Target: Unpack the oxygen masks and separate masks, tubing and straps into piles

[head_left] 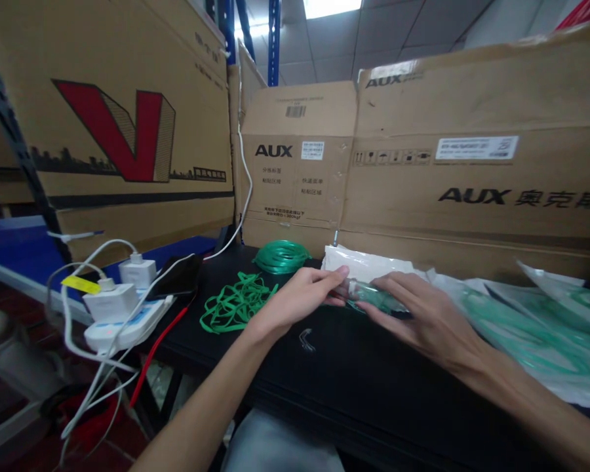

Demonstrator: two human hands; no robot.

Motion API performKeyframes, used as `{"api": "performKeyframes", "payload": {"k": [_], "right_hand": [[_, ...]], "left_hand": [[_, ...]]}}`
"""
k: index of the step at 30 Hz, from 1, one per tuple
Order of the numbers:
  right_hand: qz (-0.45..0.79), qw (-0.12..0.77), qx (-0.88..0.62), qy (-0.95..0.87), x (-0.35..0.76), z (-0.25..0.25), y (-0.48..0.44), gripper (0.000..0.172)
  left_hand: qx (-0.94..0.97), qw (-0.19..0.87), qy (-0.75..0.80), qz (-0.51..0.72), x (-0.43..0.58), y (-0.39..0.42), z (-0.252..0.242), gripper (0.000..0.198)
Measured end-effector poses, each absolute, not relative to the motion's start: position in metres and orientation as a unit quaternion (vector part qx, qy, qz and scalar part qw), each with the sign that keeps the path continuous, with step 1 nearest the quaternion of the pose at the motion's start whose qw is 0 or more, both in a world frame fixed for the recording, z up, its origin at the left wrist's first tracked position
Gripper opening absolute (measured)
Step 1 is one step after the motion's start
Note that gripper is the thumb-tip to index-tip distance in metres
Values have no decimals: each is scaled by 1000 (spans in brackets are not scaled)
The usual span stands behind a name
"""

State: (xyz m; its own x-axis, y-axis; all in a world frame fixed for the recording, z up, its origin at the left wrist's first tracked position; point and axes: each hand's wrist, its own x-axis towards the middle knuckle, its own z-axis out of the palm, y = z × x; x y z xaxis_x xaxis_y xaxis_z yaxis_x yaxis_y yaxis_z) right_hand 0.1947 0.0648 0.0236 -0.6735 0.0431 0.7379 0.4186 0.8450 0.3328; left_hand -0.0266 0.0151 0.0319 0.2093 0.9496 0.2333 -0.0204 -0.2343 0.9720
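Above the black tabletop, my left hand pinches the left end of a clear, rounded plastic piece with green showing inside. My right hand is curved around the other end, fingers over the top and thumb below, slightly blurred. What exactly the piece is, I cannot make out. Behind it lies a white packet. Left of my hands sit a neat green coil and a loose tangle of flat green strips. A small clear scrap lies in front of my left hand.
Clear bags with green tubing spread over the right side. A white power strip with chargers and looping cables stands at the left edge, beside a dark flat object. Cardboard boxes wall off the back.
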Motion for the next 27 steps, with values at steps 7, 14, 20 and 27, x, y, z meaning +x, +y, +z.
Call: {"api": "performKeyframes", "payload": {"k": [7, 14, 20, 27], "right_hand": [[-298, 359, -98, -879, 194, 31, 57, 15], [-246, 369, -128, -887, 196, 24, 62, 16], [-33, 403, -215, -889, 191, 18, 62, 16], [97, 392, -265, -876, 188, 23, 59, 24]], "left_hand": [[595, 532, 375, 471, -33, 11, 35, 49], [599, 512, 379, 486, -33, 13, 35, 30], [614, 476, 380, 501, -31, 18, 29, 28], [647, 438, 388, 489, -30, 15, 30, 24]]}}
